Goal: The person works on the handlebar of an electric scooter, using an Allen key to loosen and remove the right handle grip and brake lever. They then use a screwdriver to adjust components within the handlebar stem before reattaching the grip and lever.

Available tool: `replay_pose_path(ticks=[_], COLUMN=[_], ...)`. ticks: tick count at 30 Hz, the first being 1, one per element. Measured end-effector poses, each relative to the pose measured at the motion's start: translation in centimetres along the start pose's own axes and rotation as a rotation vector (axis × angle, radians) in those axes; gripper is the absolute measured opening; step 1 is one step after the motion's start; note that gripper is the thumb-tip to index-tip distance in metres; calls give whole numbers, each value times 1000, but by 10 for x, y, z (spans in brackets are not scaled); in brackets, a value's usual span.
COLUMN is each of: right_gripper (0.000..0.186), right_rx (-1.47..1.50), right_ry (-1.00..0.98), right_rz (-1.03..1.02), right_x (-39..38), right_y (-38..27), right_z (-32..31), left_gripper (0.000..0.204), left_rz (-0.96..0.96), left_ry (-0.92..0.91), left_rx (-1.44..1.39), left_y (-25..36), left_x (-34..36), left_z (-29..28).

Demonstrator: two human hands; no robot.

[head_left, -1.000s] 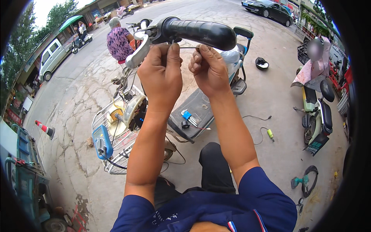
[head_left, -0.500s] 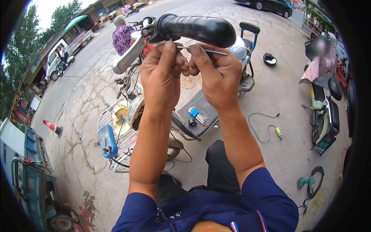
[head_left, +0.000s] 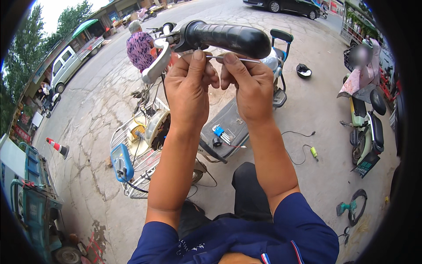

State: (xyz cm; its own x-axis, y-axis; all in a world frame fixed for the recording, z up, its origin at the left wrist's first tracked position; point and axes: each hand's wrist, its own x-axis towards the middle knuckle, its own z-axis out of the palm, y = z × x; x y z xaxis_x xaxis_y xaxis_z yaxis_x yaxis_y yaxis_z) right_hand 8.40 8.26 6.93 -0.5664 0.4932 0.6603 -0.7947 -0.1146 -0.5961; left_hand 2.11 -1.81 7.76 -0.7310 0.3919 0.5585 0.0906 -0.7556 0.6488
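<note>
Just below a black handlebar grip (head_left: 231, 37), both my hands are closed on a thin metal hex key (head_left: 246, 60). My left hand (head_left: 189, 88) pinches it between thumb and fingers near the grip's inner end, under the clamp of the pale brake lever (head_left: 156, 67). Farther along the rod, my right hand (head_left: 252, 90) pinches it with thumb and forefinger, and its tip sticks out to the right. My fingers hide part of the rod. On the scooter's footboard (head_left: 215, 123) lie a hex key set in a blue holder (head_left: 220, 132) and a small black round part (head_left: 217, 142).
A blue multimeter (head_left: 121, 163) rests on the white wire basket (head_left: 134, 187) at left. A cable with a yellow-green end (head_left: 314, 152) lies on the ground at right, a green power tool (head_left: 347, 207) nearer. A person in a patterned top (head_left: 140, 49) is beyond the handlebar.
My hands and the hex key remain together under the grip, shifted slightly in view. The brake lever appears farther right. In the background, the black car has moved left and a scooter rider nearer.
</note>
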Motion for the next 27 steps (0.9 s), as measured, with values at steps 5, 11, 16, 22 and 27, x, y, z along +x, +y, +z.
replay_pose_path(ticks=[5, 11, 16, 22, 27], right_gripper=[28, 30, 33, 36, 31], right_rx=[-299, -386, -497, -580, -489], right_ry=[67, 65, 94, 104, 127], right_rz=[-42, -60, -81, -143, -58], right_x=[-9, -12, -17, -20, -18], right_y=[-17, -22, -28, -25, -23], right_z=[7, 10, 23, 42, 34], left_gripper=[26, 42, 41, 41, 41], left_rz=[-10, -131, -161, -144, -142], left_ry=[30, -92, -64, -14, -13], left_rx=[-83, -261, -312, -368, -349], left_y=[-4, -13, -4, 1, -2], left_x=[0, 1, -1, 0, 0], left_z=[2, 2, 10, 6, 9])
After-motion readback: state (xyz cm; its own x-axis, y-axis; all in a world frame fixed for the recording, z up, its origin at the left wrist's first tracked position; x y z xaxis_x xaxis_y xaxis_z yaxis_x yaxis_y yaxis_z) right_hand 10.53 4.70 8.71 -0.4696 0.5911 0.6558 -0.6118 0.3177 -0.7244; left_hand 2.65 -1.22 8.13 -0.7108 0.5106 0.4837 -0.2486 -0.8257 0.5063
